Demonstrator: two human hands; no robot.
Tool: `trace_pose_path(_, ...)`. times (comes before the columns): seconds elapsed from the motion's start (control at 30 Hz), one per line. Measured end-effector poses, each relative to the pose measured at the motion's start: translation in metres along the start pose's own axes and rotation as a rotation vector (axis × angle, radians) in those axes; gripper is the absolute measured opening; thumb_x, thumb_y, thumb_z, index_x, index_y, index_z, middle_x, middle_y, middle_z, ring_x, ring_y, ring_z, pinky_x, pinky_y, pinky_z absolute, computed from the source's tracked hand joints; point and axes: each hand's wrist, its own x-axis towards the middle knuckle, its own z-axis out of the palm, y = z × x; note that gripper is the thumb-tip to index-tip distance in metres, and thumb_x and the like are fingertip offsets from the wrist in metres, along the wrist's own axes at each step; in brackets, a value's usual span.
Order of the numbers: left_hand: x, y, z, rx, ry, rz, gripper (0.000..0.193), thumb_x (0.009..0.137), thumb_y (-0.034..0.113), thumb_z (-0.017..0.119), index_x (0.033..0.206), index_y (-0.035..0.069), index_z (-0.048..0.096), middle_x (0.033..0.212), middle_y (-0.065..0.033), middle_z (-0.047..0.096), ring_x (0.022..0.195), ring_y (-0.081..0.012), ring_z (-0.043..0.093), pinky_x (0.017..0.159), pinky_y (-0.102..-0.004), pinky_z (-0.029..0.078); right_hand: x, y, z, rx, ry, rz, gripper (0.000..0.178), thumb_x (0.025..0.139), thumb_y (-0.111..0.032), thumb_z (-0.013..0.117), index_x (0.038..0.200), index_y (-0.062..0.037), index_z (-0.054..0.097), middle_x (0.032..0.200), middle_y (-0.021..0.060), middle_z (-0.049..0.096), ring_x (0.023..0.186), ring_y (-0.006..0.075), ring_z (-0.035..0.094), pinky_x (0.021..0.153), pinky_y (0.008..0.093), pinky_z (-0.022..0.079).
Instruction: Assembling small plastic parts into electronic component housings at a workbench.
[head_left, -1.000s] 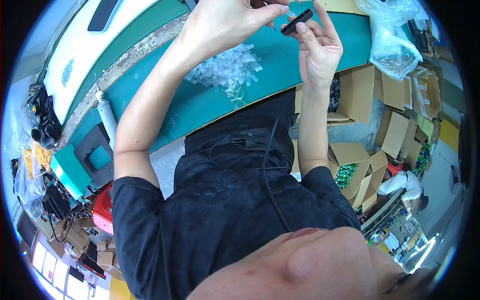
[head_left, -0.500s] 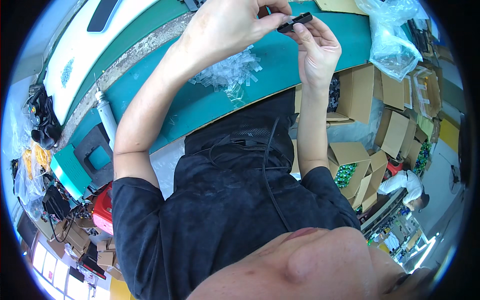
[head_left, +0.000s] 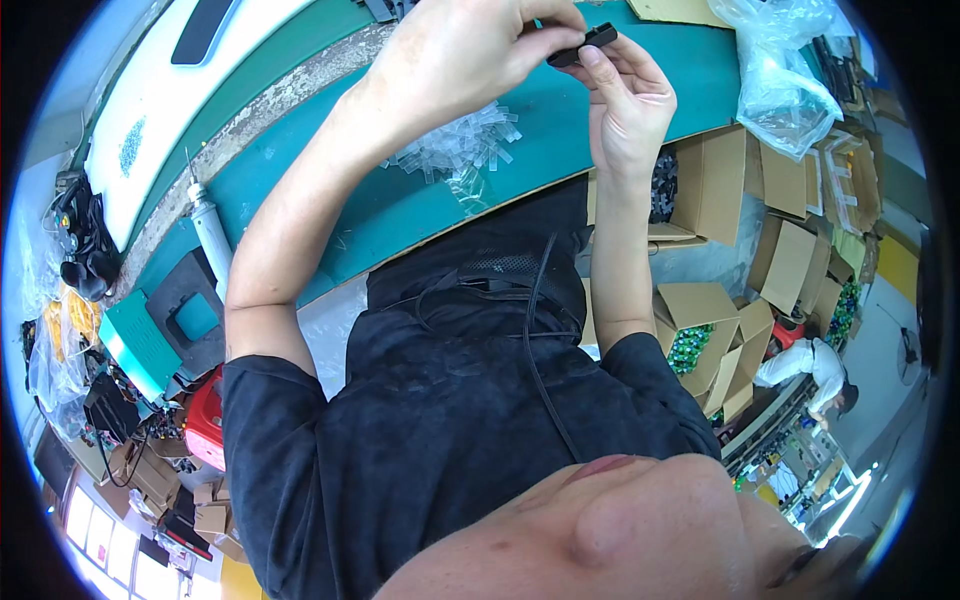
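Observation:
A small, narrow black plastic part [head_left: 583,46] is gripped at the far edge of the bench by my right hand [head_left: 632,112], with the thumb on its near side and fingers behind. My left hand [head_left: 460,55] reaches over from the left. Its thumb and a finger are pinched together against the black part, and whatever lies between those fingertips is hidden. Below the hands, a loose pile of clear plastic strips [head_left: 460,145] rests on the green bench mat [head_left: 290,190].
A grey pen-shaped electric screwdriver [head_left: 210,235] stands at the left by a black frame-like holder [head_left: 190,310]. Farther back lies a dark flat slab [head_left: 205,30] on a white surface. Open cardboard boxes [head_left: 715,185] and a clear plastic bag [head_left: 790,90] are at right; a co-worker [head_left: 815,370] bends beyond.
Both hands have shifted slightly left with the black part, which has turned a little. The left fingertips stay at the part.

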Motion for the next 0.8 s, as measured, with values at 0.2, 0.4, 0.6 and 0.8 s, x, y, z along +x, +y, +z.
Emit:
trace_pose_path(0.2, 0.003, -0.002, -0.006, 0.018, 0.037, -0.129, 0.017, 0.091, 0.009, 0.070, 0.100, -0.005, 0.074, 0.086, -0.0216, 0.072, 0.077, -0.0351, 0.072, 0.067, -0.0394, 0.055, -0.001, -0.015, 0.013, -0.034, -0.028, 0.029, 0.024, 0.095, 0.005, 0.069, 0.119, 0.0090, 0.068, 0.104, 0.0169, 0.075, 0.095, 0.0253, 0.075, 0.085, 0.0397, 0.065)
trace_pose_path(0.4, -0.004, -0.038, 0.006, 0.262, -0.092, 0.066, 0.021, 0.087, 0.011, 0.071, 0.105, 0.000, 0.074, 0.097, -0.0199, 0.072, 0.091, -0.0388, 0.070, 0.080, -0.0446, 0.056, -0.007, -0.001, 0.013, -0.748, -0.019, -0.209, 0.022, 0.085, 0.003, 0.076, 0.107, 0.0007, 0.076, 0.090, 0.0105, 0.076, 0.085, 0.0171, 0.072, 0.078, 0.0295, 0.057)
trace_pose_path(0.6, -0.012, -0.061, 0.022, 0.340, -0.293, 0.151, 0.013, 0.086, 0.012, 0.068, 0.090, 0.001, 0.073, 0.088, -0.0187, 0.069, 0.087, -0.0391, 0.069, 0.078, -0.0472, 0.056, -0.018, 0.017, 0.006, -0.917, -0.092, -0.297, 0.029, 0.079, 0.008, 0.076, 0.107, -0.0012, 0.075, 0.092, 0.0110, 0.077, 0.085, 0.0230, 0.074, 0.078, 0.0327, 0.057)
trace_pose_path(0.8, -0.016, -0.067, 0.031, 0.419, -0.290, 0.186, 0.014, 0.084, 0.013, 0.068, 0.076, 0.002, 0.069, 0.078, -0.0177, 0.064, 0.077, -0.0377, 0.068, 0.072, -0.0468, 0.056, -0.018, 0.021, 0.008, -0.940, -0.076, -0.300, 0.026, 0.079, 0.007, 0.077, 0.104, -0.0006, 0.074, 0.090, 0.0106, 0.077, 0.083, 0.0237, 0.073, 0.077, 0.0329, 0.057)
